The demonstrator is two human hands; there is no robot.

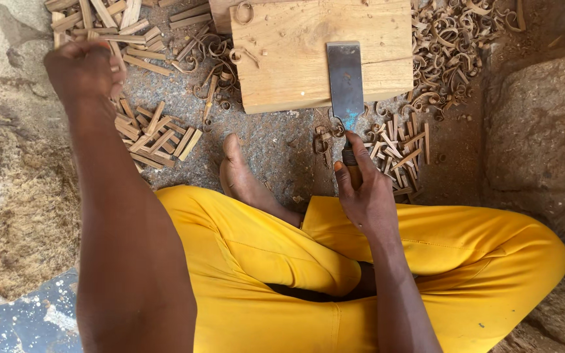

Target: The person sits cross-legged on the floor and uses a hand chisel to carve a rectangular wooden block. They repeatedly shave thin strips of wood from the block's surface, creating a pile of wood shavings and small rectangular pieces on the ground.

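R hand (365,189): closed round the handle of a wide flat blade (346,82). Blade lies flat on the wood block (295,52), tip pointing away from the body, lower end overhanging the block's near edge.

L hand (83,68): fist closed, raised over the stick pile (102,19) at top left. Whether it holds a stick: cannot tell, fingers hide the palm.

Surroundings: second lot of cut sticks (155,134) on the ground just below L hand. Curled shavings (452,46) heaped R of block, more sticks (403,153) near R hand. Bare foot (240,173) rests on the ground between block and yellow trousers (282,261), close to the blade handle.

Risks, as judged from this view:
- Blade overhangs block edge; if R grip loosens, it may tip off toward the foot.
- Foot sits near the cutting line; a slip on withdrawal could reach it.
- Shavings on and round the block could let a workpiece skid under the edge.
- L hand works off to one side, so eyes may be off the blade.
- Loose sticks underfoot: poor footing if the person shifts.
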